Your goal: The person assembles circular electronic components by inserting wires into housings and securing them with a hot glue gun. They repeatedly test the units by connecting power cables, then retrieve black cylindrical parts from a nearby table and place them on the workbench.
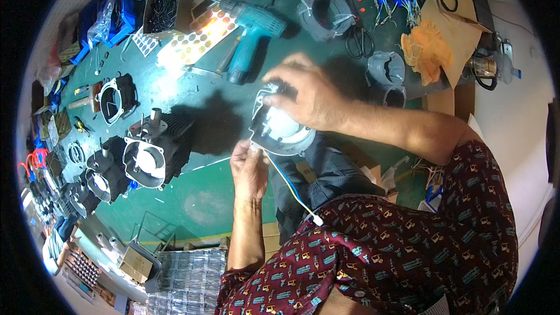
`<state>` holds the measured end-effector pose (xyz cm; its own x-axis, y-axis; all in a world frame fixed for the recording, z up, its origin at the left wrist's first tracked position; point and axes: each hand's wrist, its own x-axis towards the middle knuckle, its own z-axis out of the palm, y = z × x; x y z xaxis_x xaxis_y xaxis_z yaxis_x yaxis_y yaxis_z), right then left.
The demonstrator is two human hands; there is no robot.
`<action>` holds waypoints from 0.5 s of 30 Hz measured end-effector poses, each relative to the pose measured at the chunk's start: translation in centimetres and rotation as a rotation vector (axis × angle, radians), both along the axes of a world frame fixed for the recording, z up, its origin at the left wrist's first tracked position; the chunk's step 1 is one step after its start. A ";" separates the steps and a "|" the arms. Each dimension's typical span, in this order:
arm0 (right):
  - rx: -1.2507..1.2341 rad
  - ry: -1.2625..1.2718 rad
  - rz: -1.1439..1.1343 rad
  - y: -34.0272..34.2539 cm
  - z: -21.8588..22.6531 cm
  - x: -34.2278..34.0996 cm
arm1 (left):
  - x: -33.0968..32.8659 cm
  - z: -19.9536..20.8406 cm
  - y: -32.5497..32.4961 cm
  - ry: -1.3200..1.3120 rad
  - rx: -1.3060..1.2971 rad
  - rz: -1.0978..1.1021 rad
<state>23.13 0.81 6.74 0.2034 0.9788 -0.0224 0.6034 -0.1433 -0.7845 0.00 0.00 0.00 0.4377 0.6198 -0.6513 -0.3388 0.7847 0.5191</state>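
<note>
A grey metal motor housing [300, 143] with a pale round inside is held over my lap at the bench's front edge. My right hand [309, 90] is closed over its upper side, fingers curled around a small dark part there. At the lower left rim, my left hand [249, 166] pinches the housing's edge, thumb and fingers together. Blue, yellow and white wires [290, 186] come out beside those fingertips and hang to a white connector [317, 220] against my shirt. What lies under my right palm is hidden.
Several finned black motor housings [169, 146] stand at the left of the green bench [204, 111]. A teal cordless drill [251, 35] lies beyond my hands, beside a sticker sheet [198, 41] and a box of screws [165, 11]. Scissors [359, 41] and an orange cloth [427, 52] lie to the right.
</note>
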 end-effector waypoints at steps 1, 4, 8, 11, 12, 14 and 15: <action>0.004 0.010 -0.004 0.0 0.0 -0.2 | -0.1 0.0 -0.2 0.006 0.002 0.013; 0.004 0.028 0.009 -0.2 -0.1 0.3 | -0.4 -0.7 -0.1 -0.014 -0.008 -0.063; 0.052 0.082 0.066 -0.1 -0.5 1.6 | -0.4 0.0 1.6 -0.185 -0.254 -0.142; 0.002 0.056 0.106 -0.2 0.0 2.3 | -0.1 0.3 1.8 -0.250 -0.334 -0.137; 0.009 0.059 0.089 -0.2 0.0 2.4 | -0.1 0.5 1.7 -0.251 -0.346 -0.134; 0.024 0.066 0.056 -0.1 -0.3 2.4 | 1.0 0.9 0.7 -0.107 -0.237 -0.030; 0.014 0.070 0.051 -0.1 -0.1 2.5 | 1.8 1.7 0.8 -0.073 -0.230 0.010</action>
<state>25.59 0.72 6.59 0.1520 0.9882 -0.0211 0.5530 -0.1027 -0.8268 1.78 0.84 1.66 0.4833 0.4634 -0.7427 -0.3770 0.8759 0.3011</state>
